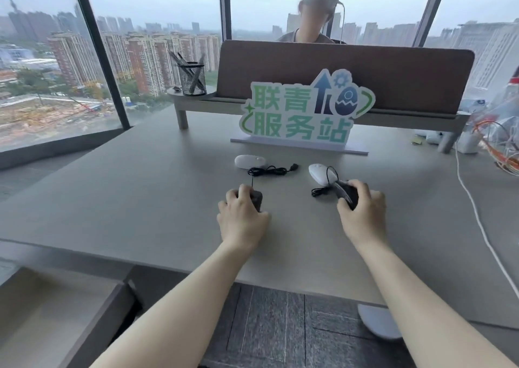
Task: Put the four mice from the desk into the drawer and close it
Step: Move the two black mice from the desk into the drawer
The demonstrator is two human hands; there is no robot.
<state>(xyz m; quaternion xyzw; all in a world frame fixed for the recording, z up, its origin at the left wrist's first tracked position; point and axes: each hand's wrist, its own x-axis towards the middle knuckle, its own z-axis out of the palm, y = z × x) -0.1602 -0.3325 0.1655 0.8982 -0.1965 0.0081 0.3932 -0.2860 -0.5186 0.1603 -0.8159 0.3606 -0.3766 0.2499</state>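
Observation:
Two black wired mice and two white mice lie on the grey desk (pixel 146 199). My left hand (pixel 243 217) is closed over the left black mouse (pixel 257 199), whose coiled cable (pixel 271 170) runs back toward the left white mouse (pixel 250 161). My right hand (pixel 363 209) grips the right black mouse (pixel 348 193), tilted up beside the right white mouse (pixel 320 173); its cable loops over that white mouse. The drawer (pixel 92 331) stands pulled open at the lower left, below the desk edge; what I see of its inside is bare.
A green-lettered sign (pixel 303 114) stands just behind the mice. A mesh pen cup (pixel 192 78) sits on a raised shelf (pixel 193 103) with a brown divider; a person sits behind it. A white cable (pixel 477 221) and tangled wires (pixel 502 145) lie at the right.

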